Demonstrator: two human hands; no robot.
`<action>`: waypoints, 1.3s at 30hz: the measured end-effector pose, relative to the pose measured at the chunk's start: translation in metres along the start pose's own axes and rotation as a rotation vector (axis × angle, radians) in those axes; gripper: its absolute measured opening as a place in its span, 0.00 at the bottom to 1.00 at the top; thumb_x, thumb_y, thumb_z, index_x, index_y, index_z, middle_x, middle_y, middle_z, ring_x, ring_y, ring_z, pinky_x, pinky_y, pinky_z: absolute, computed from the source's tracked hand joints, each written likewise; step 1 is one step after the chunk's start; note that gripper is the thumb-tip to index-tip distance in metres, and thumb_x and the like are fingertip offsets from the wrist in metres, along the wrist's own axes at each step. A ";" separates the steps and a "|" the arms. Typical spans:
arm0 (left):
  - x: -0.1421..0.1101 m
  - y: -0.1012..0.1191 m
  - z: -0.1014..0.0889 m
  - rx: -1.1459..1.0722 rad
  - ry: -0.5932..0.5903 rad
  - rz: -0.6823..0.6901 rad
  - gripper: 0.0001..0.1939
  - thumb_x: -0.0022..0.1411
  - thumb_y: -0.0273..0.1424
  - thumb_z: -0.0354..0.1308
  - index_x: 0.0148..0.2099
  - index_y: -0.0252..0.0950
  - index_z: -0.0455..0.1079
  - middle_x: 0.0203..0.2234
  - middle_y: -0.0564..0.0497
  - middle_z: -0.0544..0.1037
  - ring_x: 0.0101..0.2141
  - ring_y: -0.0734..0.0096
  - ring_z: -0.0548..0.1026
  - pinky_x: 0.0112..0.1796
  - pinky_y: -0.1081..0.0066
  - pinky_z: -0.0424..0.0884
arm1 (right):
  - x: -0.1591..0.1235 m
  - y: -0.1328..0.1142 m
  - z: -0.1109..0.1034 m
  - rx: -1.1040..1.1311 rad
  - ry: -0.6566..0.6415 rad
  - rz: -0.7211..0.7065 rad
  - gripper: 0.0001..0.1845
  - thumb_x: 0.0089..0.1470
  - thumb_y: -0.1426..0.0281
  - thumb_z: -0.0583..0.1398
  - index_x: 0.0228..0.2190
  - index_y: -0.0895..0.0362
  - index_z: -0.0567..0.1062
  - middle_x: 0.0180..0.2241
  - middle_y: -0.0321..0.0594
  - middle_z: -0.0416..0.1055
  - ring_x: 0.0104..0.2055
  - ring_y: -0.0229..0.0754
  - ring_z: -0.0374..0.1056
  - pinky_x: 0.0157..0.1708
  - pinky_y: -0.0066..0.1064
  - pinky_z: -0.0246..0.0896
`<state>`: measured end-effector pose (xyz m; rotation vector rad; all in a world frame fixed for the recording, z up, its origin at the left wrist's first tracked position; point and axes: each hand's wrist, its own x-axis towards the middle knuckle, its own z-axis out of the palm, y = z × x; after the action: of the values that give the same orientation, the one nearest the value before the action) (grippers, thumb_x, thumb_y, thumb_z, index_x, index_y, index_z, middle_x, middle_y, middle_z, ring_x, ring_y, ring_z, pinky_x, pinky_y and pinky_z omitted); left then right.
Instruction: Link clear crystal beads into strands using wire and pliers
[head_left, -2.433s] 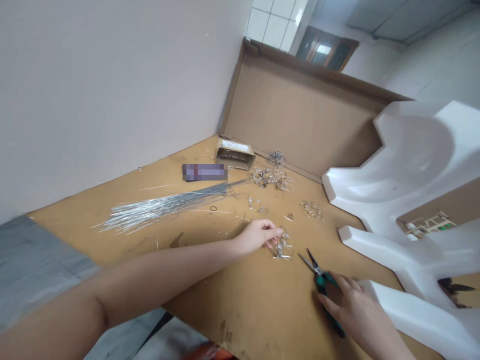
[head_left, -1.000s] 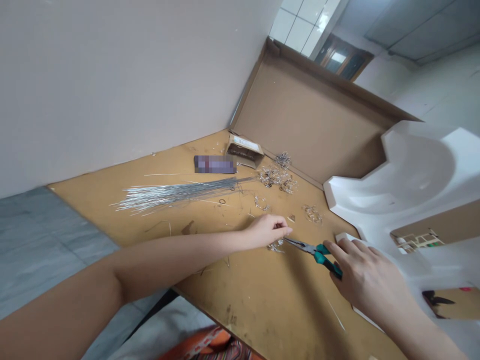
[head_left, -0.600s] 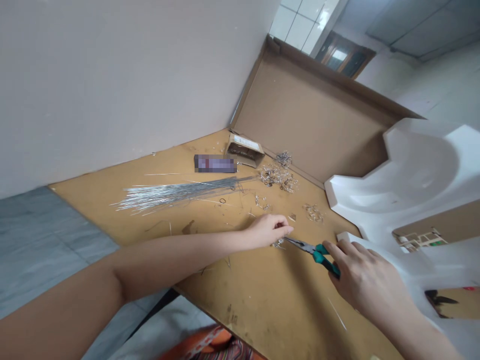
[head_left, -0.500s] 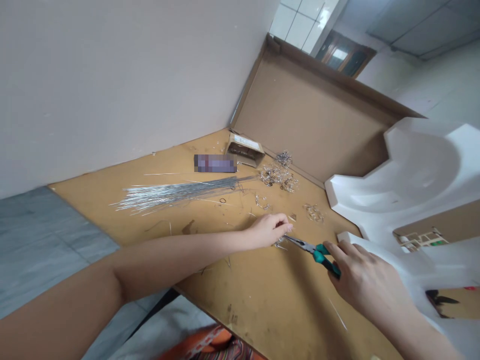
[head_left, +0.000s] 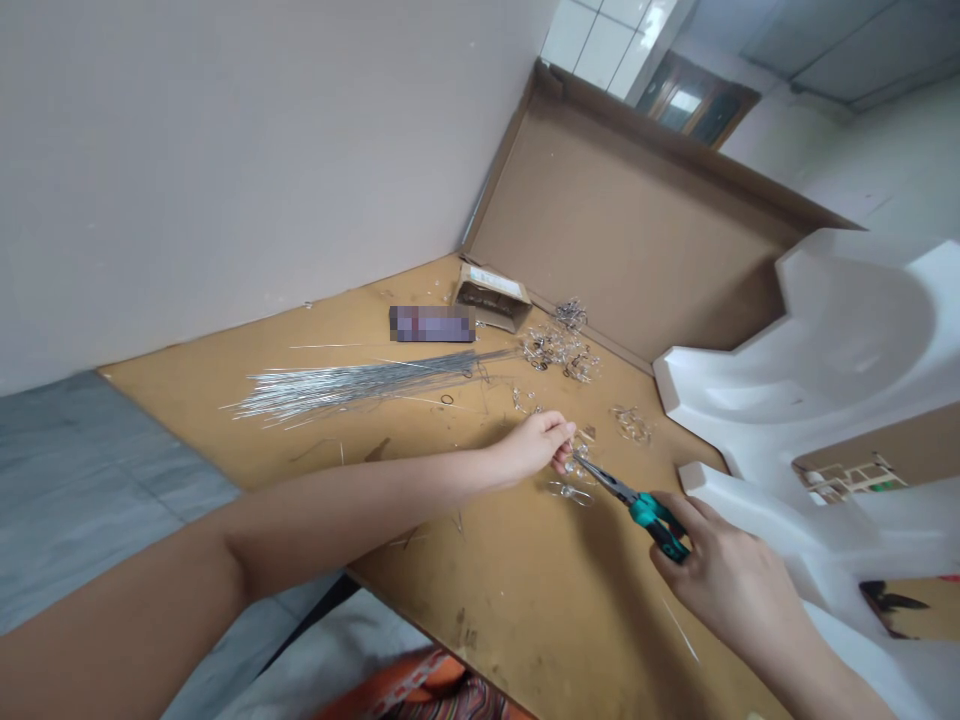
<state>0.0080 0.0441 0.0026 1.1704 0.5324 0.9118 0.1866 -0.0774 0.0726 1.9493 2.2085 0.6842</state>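
My left hand (head_left: 538,442) is closed in a pinch on a small piece of wire, mostly hidden by the fingertips. Long-nose pliers (head_left: 643,507) with teal and black handles are gripped by my right hand (head_left: 724,560). Their tip points up and left, right at the left fingertips; whether the jaws hold the wire is too small to tell. Just below the fingers, bent wire pieces (head_left: 573,493) lie on the wooden table (head_left: 525,600). A long bundle of straight silver wires (head_left: 352,385) lies farther left.
Behind the hands are a heap of bent wire pieces (head_left: 559,345) and a smaller pile (head_left: 632,425). An open cardboard box (head_left: 493,290) and a blurred purple packet (head_left: 433,324) stand near the wall. White moulded furniture (head_left: 750,400) borders the right side; a brown panel (head_left: 630,210) rises behind.
My left hand has risen slightly, its fingers now turned more downward. The pliers have tilted more steeply and shifted slightly right with my right hand. Bent wires below the fingers are more exposed.
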 end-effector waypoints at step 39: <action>-0.019 0.001 -0.002 0.726 -0.236 0.221 0.08 0.58 0.32 0.47 0.30 0.35 0.63 0.20 0.57 0.65 0.21 0.81 0.61 0.23 0.79 0.57 | -0.043 0.026 0.013 -0.011 0.035 0.084 0.15 0.44 0.65 0.55 0.37 0.49 0.67 0.29 0.34 0.71 0.25 0.43 0.69 0.18 0.30 0.56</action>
<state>-0.0042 0.0297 0.0012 1.9998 0.5646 0.7647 0.2221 -0.1134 0.0625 2.0509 2.1478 0.7464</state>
